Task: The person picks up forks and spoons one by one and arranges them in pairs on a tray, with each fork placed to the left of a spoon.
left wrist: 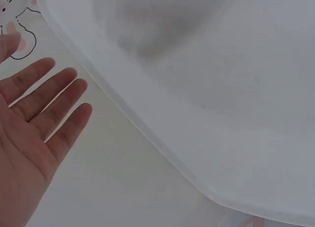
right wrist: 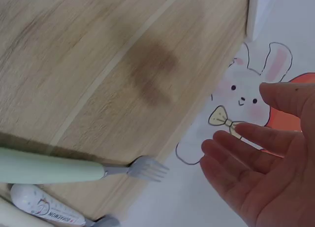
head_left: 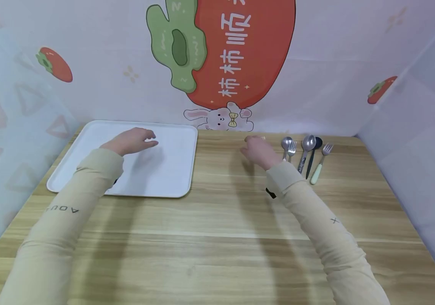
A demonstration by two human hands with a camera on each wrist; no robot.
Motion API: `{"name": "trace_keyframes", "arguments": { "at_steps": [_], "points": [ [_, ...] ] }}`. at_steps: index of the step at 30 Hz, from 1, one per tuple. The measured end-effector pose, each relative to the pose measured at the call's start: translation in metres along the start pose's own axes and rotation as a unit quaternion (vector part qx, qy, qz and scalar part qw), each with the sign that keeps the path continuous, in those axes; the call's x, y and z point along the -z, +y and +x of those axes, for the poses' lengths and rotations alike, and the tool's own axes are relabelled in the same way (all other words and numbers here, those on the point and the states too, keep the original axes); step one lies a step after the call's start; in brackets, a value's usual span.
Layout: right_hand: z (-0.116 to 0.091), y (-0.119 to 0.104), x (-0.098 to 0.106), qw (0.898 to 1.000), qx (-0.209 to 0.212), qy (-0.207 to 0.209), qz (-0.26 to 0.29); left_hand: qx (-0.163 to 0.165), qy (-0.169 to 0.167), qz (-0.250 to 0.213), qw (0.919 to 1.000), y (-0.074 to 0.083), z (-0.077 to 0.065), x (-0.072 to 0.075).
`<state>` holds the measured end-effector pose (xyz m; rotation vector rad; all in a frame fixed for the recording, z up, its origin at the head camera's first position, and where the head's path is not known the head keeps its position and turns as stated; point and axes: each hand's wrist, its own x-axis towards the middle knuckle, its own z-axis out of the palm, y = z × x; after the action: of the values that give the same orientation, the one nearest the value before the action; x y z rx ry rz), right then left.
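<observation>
My left hand (head_left: 131, 141) hovers over the far part of a white tray (head_left: 171, 173), casting a shadow on it. In the left wrist view its fingers are spread and slightly bent, with nothing in the palm. My right hand (head_left: 259, 151) is above the table's back edge, just left of a row of cutlery. Nothing is held in it; the right wrist view shows loosely bent fingers. Nearest below it lies a fork with a pale green handle (right wrist: 54, 167), beside a utensil with a printed white handle (right wrist: 47, 206). In the head view, the right hand and forearm partly cover this cutlery.
Further right on the wooden table (head_left: 210, 254) lie a spoon (head_left: 286, 143), a fork (head_left: 292, 148), a larger spoon (head_left: 308, 144), a black spoon (head_left: 318, 143) and another green-handled fork (head_left: 316, 173). A printed cloth (head_left: 324, 63) stands behind the table.
</observation>
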<state>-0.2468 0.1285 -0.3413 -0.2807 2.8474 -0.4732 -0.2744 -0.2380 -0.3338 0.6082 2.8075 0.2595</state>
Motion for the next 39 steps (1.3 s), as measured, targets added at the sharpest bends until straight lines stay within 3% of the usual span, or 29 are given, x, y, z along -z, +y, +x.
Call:
{"name": "trace_keyframes", "arguments": {
  "at_steps": [6, 15, 21, 30, 39],
  "points": [
    [-0.002, -0.017, -0.004, 1.000, 0.001, -0.029, 0.000, 0.010, -0.026, -0.005, 0.9996, -0.013, -0.013, 0.007],
    [-0.009, -0.046, -0.013, 0.999, 0.007, -0.038, -0.026, 0.022, -0.042, -0.004, 0.9989, -0.033, -0.028, 0.013],
    [-0.013, -0.064, -0.022, 0.998, -0.012, -0.068, 0.000, 0.030, -0.044, -0.013, 0.9985, -0.049, -0.039, 0.013],
    [-0.014, -0.085, -0.034, 0.998, 0.008, -0.064, 0.028, 0.074, -0.053, -0.035, 0.9952, -0.086, -0.059, 0.014],
    [-0.013, -0.104, -0.045, 0.994, 0.027, -0.057, 0.091, 0.102, -0.057, -0.064, 0.9911, -0.108, -0.085, 0.022]
  ]
}}
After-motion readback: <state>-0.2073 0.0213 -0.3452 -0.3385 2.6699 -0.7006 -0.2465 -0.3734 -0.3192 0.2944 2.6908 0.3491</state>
